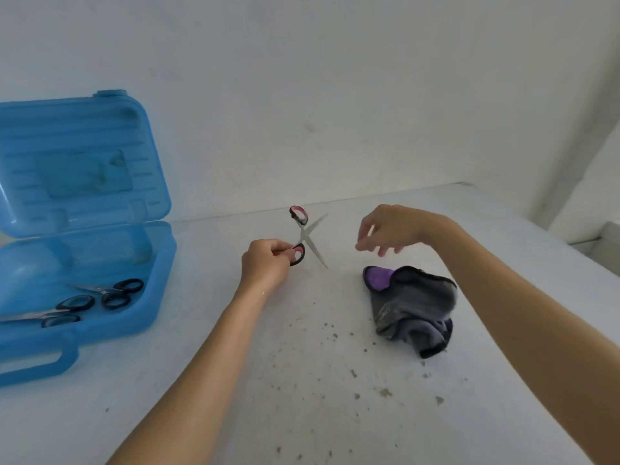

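At frame centre, our left hand (pixel 266 261) pinches the splayed scissors (pixel 307 238); our right hand (pixel 385 231) hovers loosely curled, holding nothing. Cloth (pixel 411 305) apparently awaits cutting.

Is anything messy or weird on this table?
Yes. Dark specks lie scattered over the white table beside the crumpled grey cloth. The scissors pinched by the left hand gape wide open, blades bare.

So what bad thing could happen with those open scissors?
The scissors gape wide open, held by the left hand at just one handle loop, so they might swing or slip out. The right hand hovers near the bare blades and could get nicked. A dropped blade might also snag the grey cloth nearby.
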Demonstrator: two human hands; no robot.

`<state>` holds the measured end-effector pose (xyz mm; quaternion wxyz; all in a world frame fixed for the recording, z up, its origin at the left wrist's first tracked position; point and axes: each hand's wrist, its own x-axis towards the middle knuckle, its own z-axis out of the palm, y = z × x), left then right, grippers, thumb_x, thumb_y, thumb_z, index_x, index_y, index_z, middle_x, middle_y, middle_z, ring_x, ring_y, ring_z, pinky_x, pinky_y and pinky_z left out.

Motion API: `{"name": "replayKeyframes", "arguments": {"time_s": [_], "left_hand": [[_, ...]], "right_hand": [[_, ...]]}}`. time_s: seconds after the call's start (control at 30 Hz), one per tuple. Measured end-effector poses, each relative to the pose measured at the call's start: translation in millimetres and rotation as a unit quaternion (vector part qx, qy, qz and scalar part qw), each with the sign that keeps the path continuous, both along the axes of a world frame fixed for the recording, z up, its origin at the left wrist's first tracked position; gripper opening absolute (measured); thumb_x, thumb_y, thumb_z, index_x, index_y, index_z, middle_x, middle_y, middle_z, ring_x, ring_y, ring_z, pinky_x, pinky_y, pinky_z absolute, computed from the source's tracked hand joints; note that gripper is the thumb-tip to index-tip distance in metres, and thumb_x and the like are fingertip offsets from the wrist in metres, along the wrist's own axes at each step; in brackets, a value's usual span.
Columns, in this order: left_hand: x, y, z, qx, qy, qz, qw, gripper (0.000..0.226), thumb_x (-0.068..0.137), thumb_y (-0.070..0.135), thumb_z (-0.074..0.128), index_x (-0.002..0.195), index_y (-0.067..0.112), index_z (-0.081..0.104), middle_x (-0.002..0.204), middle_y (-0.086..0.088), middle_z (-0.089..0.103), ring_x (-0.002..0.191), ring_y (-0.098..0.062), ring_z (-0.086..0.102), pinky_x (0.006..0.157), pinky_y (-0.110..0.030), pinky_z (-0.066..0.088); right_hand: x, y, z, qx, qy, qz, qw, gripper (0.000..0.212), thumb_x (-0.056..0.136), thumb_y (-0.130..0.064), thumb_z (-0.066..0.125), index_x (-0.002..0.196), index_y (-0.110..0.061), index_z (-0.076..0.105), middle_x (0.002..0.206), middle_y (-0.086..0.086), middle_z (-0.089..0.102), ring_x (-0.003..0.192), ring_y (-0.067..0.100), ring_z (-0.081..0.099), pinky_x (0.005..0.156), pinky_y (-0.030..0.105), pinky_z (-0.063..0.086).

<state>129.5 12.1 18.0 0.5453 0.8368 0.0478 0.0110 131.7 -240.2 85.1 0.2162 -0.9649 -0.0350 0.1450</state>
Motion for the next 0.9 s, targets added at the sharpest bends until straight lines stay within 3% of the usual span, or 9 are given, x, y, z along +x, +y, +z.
{"name": "replayKeyframes", "arguments": {"time_s": [0.1, 0.17, 0.33, 0.47, 0.57, 0.7, 0.77, 0.9], "left_hand": [[-16, -9, -5, -0.067, 0.009, 0.008, 0.998, 0.010, 0.089, 0.027, 0.077, 0.092, 0.017, 0.079, 0.080, 0.003, 0.071, 0.067, -0.011, 0.059, 0.063, -0.024, 0.046], [-26, -13, -5, -0.115, 0.016, 0.021, 0.993, 0.010, 0.089, 0.022, 0.078, 0.093, 0.012, 0.078, 0.073, -0.001, 0.069, 0.051, -0.007, 0.058, 0.053, -0.020, 0.048], [-46, -16, -5, -0.196, 0.014, 0.029, 0.980, 0.016, 0.086, 0.014, 0.082, 0.100, 0.008, 0.076, 0.080, -0.005, 0.075, 0.050, -0.007, 0.065, 0.055, -0.019, 0.055], [-58, -15, -1, -0.274, 0.035, 0.020, 0.961, 0.023, 0.082, 0.010, 0.085, 0.102, 0.005, 0.075, 0.084, -0.007, 0.076, 0.059, -0.013, 0.072, 0.057, -0.018, 0.057], [-66, -15, -1, -0.292, 0.041, 0.006, 0.955, 0.025, 0.082, 0.009, 0.085, 0.104, 0.004, 0.075, 0.086, -0.008, 0.077, 0.063, -0.015, 0.073, 0.058, -0.018, 0.058], [-74, -18, -5, -0.284, 0.040, -0.018, 0.958, 0.023, 0.083, 0.010, 0.084, 0.104, 0.006, 0.076, 0.091, -0.010, 0.078, 0.065, -0.015, 0.074, 0.061, -0.018, 0.059], [-78, -20, -7, -0.281, 0.038, -0.032, 0.959, 0.017, 0.084, 0.008, 0.082, 0.100, 0.009, 0.076, 0.089, -0.009, 0.078, 0.064, -0.014, 0.074, 0.063, -0.019, 0.060], [-83, -23, -11, -0.274, 0.035, -0.055, 0.960, 0.016, 0.086, 0.007, 0.080, 0.102, 0.008, 0.076, 0.083, -0.007, 0.075, 0.060, -0.011, 0.071, 0.063, -0.020, 0.061]], "right_hand": [[-38, -11, 1, -0.055, 0.031, 0.002, 0.998, 0.038, 0.083, -0.060, 0.075, 0.103, -0.029, 0.070, 0.105, -0.008, 0.069, 0.095, 0.015, 0.069, 0.083, 0.038, 0.062], [-55, -13, -5, -0.078, 0.025, -0.005, 0.997, 0.047, 0.075, -0.068, 0.076, 0.106, -0.035, 0.068, 0.109, -0.014, 0.062, 0.100, 0.013, 0.063, 0.089, 0.038, 0.057], [-71, -11, -15, -0.048, -0.012, -0.015, 0.999, 0.056, 0.075, -0.057, 0.084, 0.121, -0.032, 0.062, 0.111, -0.008, 0.063, 0.104, 0.018, 0.061, 0.092, 0.037, 0.053], [-74, -11, -20, 0.020, -0.059, -0.023, 0.998, 0.050, 0.075, -0.037, 0.090, 0.117, -0.027, 0.065, 0.098, -0.007, 0.071, 0.091, 0.013, 0.067, 0.079, 0.027, 0.051], [-74, -16, -25, 0.055, -0.093, -0.043, 0.993, 0.038, 0.079, -0.041, 0.086, 0.109, -0.029, 0.066, 0.093, -0.010, 0.073, 0.092, 0.013, 0.068, 0.078, 0.026, 0.049], [-91, -26, -12, 0.074, -0.144, -0.019, 0.987, 0.012, 0.089, -0.041, 0.074, 0.097, -0.032, 0.073, 0.097, -0.017, 0.074, 0.098, 0.005, 0.069, 0.091, 0.032, 0.054], [-106, -35, -2, 0.105, -0.116, 0.006, 0.988, 0.005, 0.087, -0.036, 0.078, 0.091, -0.036, 0.076, 0.103, -0.019, 0.074, 0.102, -0.001, 0.067, 0.098, 0.034, 0.053], [-128, -42, -2, 0.005, 0.020, 0.068, 0.998, 0.048, 0.073, -0.035, 0.090, 0.114, -0.045, 0.069, 0.117, -0.021, 0.063, 0.105, 0.004, 0.060, 0.091, 0.026, 0.051]]}}
